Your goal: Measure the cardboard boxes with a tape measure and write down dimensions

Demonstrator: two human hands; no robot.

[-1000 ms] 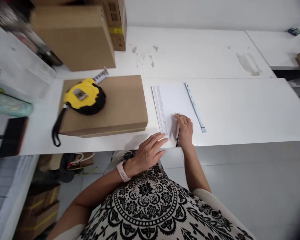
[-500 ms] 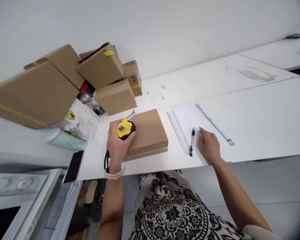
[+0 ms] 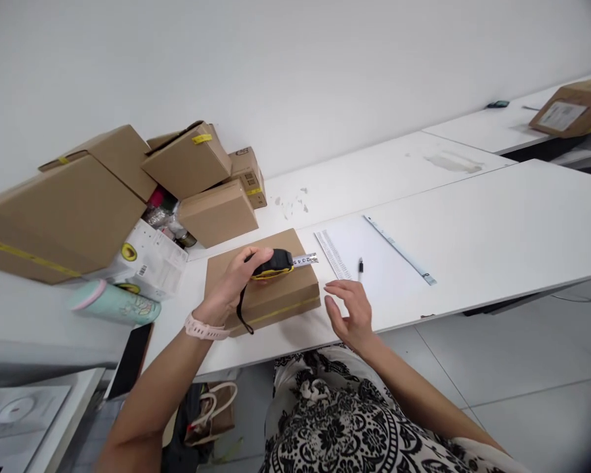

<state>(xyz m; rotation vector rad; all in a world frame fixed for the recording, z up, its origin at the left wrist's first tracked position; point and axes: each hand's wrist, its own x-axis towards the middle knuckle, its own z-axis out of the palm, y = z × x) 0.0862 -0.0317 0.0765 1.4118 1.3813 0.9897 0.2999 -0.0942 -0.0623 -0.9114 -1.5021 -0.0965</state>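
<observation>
My left hand [image 3: 236, 279] grips a black and yellow tape measure [image 3: 273, 264] just above a flat cardboard box [image 3: 280, 289]. A short length of its metal blade sticks out to the right, past the box's right edge, and a black wrist strap hangs down the box's front. To the right of the box my right hand [image 3: 352, 314] is held with fingers curved and thumb apart, holding nothing. Behind it a pen [image 3: 360, 266] lies on white printed paper [image 3: 384, 263], partly hidden by the hand. A pale blue strip [image 3: 398, 248] lies along the paper's right side.
Several cardboard boxes [image 3: 187, 161] are stacked at the back left against the wall. Near them are a white box with avocado pictures [image 3: 152, 263], a mint bottle [image 3: 113, 302] lying down, and a dark phone-like slab [image 3: 132, 351]. Another taped box [image 3: 571, 108] stands far right.
My left hand has turned the tape measure so its blade points right instead of away, and moved it rightward over the box. My right hand has left the paper and come left toward the box.
</observation>
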